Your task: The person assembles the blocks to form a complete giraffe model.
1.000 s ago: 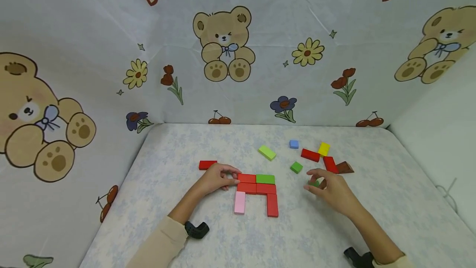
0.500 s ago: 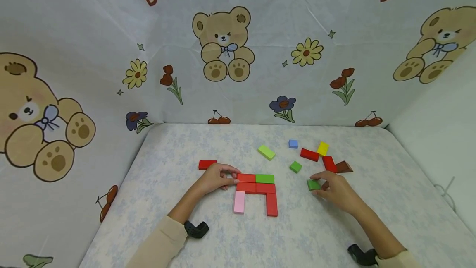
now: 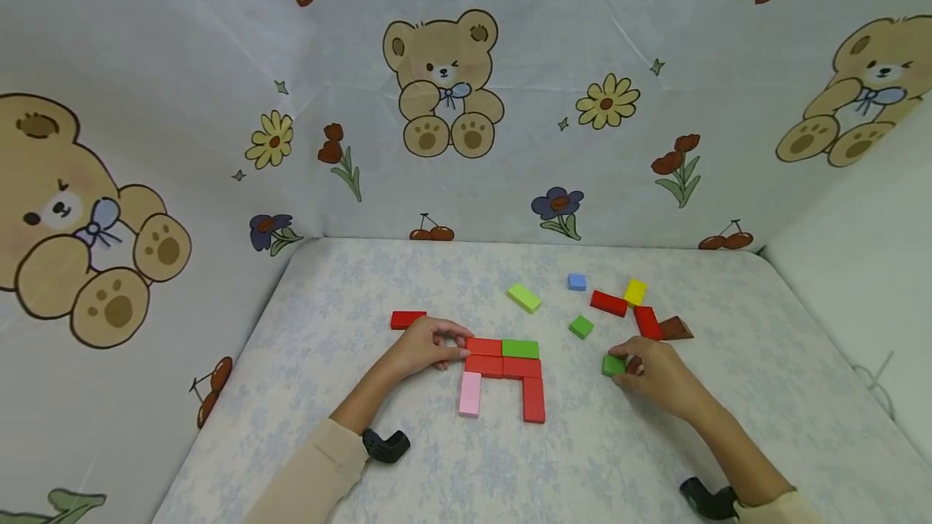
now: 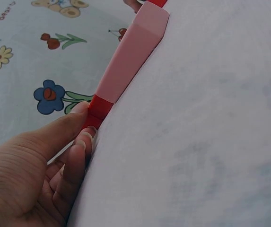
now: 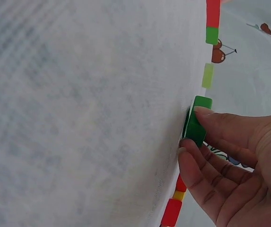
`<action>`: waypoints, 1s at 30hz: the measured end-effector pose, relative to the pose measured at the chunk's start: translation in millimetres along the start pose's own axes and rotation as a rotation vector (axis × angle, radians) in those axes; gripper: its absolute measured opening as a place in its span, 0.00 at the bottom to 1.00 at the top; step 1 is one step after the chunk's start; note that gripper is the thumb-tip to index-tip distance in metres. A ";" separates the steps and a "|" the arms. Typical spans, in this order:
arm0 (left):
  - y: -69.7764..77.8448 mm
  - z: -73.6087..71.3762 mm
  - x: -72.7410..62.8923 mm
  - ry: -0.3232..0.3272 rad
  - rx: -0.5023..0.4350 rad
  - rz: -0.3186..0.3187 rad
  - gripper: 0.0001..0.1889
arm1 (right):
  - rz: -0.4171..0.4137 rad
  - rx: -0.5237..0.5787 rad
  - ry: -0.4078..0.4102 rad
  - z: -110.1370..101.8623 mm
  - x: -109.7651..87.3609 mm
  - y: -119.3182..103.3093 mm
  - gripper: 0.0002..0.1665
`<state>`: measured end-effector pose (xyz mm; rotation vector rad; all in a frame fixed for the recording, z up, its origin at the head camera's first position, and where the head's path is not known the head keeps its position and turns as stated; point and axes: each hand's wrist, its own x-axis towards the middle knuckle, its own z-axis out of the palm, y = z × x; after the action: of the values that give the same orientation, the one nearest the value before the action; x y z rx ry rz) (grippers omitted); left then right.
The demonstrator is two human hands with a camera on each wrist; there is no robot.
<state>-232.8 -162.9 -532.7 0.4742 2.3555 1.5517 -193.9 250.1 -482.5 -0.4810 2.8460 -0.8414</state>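
Note:
My left hand (image 3: 422,350) pinches the left end of a red block (image 3: 484,347) in the upper row of a flat block figure. Thumb and fingertips show at that red end in the left wrist view, just past the pink block (image 4: 130,56). To the right of the red block lies a green block (image 3: 520,349); two red blocks form the row beneath. The pink block and an upright red block (image 3: 534,400) extend below like legs. On the right, my right hand (image 3: 658,374) pinches a small green block (image 5: 199,123) between thumb and fingers, close over the table.
A red block (image 3: 408,319) lies behind my left hand. Farther back are a light green block (image 3: 523,297), a blue block (image 3: 577,282) and another green block (image 3: 581,327). Red blocks, a yellow block (image 3: 635,293) and a brown wedge (image 3: 675,328) cluster behind my right hand.
My right hand has shifted slightly right and down, and its green block now shows more plainly between the fingers. My left hand and the block figure have stayed in place.

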 end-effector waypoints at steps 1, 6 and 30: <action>0.2 0.0 0.4 0.001 -0.004 0.000 0.17 | -0.008 -0.006 0.007 -0.1 -0.3 -0.5 0.22; 0.9 0.2 1.2 0.006 -0.014 0.000 0.16 | -0.050 -0.023 0.055 1.2 -3.6 -10.9 0.22; -1.6 -0.4 1.0 -0.004 -0.025 0.010 0.16 | -0.332 0.129 -0.032 37.5 -21.4 -110.6 0.23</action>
<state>-234.1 -163.5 -534.1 0.4836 2.3315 1.5813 -136.5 150.7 -452.3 -0.9569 2.6999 -1.0499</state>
